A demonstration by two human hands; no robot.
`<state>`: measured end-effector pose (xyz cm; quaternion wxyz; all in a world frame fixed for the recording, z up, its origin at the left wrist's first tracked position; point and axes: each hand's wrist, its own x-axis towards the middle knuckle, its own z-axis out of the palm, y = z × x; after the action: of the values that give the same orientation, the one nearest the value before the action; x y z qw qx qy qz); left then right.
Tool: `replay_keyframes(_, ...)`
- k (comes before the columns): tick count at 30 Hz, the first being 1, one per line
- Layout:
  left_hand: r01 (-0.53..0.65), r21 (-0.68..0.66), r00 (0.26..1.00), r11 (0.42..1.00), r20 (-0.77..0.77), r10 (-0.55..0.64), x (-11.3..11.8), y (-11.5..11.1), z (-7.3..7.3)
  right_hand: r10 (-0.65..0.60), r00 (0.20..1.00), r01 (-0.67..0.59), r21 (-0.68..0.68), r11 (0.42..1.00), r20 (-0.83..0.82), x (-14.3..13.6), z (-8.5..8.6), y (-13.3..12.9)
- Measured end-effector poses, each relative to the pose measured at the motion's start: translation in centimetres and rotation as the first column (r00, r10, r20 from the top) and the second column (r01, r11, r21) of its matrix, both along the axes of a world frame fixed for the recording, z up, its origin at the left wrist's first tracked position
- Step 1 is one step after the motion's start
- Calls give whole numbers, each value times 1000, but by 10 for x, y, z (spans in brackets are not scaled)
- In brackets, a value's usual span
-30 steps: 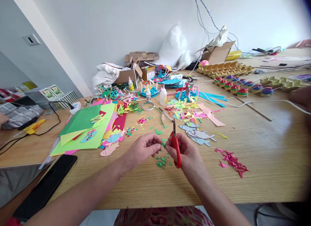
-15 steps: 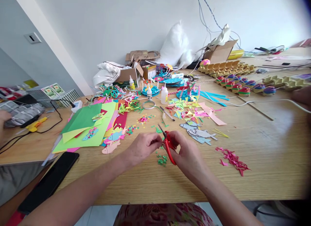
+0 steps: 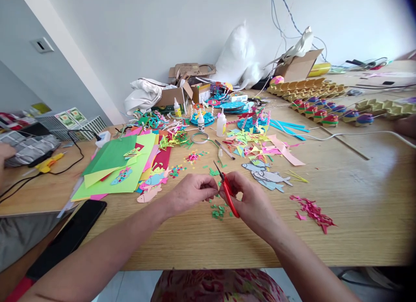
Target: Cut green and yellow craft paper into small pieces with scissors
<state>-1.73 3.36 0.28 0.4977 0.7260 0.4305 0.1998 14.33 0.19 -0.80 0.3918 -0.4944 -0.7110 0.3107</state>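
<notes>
My right hand [image 3: 244, 197] is closed around the red handles of a pair of scissors [image 3: 229, 196], whose dark blades point up and to the left. Just left of it, my left hand [image 3: 196, 190] pinches with thumb and fingers; whatever lies between them is too small to make out. The two hands nearly meet over the table. Beneath them lie small green paper snippets [image 3: 218, 212]. Right of the scissors rest grey-blue paper fish [image 3: 271, 179], and further right is a heap of dark pink paper scraps [image 3: 313, 212].
Coloured paper sheets [image 3: 110, 163] with paper fish lie at left, beside a black phone [image 3: 69, 239]. Glue bottles [image 3: 221, 123], a tape roll [image 3: 200, 138] and paper scraps [image 3: 253, 141] stand ahead. Egg cartons [image 3: 305, 90] are at back right. Another person's hand [image 3: 6, 151] shows at the left edge.
The scissor blades look closer together now than before. Both hands stay in almost the same place, and the whole view has shifted slightly.
</notes>
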Motion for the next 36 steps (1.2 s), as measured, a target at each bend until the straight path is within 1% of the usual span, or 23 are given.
replay_keyframes(6, -14, -59, 998, 998, 58, 17, 1, 1, -4, -11, 996, 7, -46, 999, -88, -1, -5, 0)
replay_keyframes(12, -45, -127, 995, 991, 82, 56, 1, 2, -4, -16, 997, 13, -47, 999, -70, 0, -4, 1)
replay_keyframes(15, -43, -157, 995, 987, 83, 57, 1, 1, -2, -17, 998, 16, -34, 999, -52, 0, -4, 2)
replay_keyframes(18, -33, -146, 994, 989, 100, 48, 0, 1, -3, -9, 999, 8, -28, 1000, -42, -1, -5, 3)
replay_keyframes(22, -51, -126, 989, 991, 130, 68, 1, 1, -5, -13, 999, 11, -35, 999, -45, -4, -5, 4)
replay_keyframes(27, -52, -132, 976, 990, 203, 78, 3, 1, -7, -11, 997, 7, -53, 999, -75, -7, -5, 6)
replay_keyframes(30, -40, -136, 968, 990, 239, 73, 1, 1, -8, 22, 989, -34, -81, 996, -144, -9, -6, 10)
replay_keyframes(32, -42, -137, 956, 990, 281, 79, 1, 1, -9, 45, 969, -75, -117, 990, -243, -11, -6, 15)
replay_keyframes(34, -77, -120, 934, 990, 339, 114, 0, 1, -9, 43, 933, -104, -155, 982, -357, -12, -6, 22)
replay_keyframes(36, -140, -101, 902, 985, 397, 168, 0, 2, -10, 28, 899, -121, -187, 975, -437, -15, -4, 29)
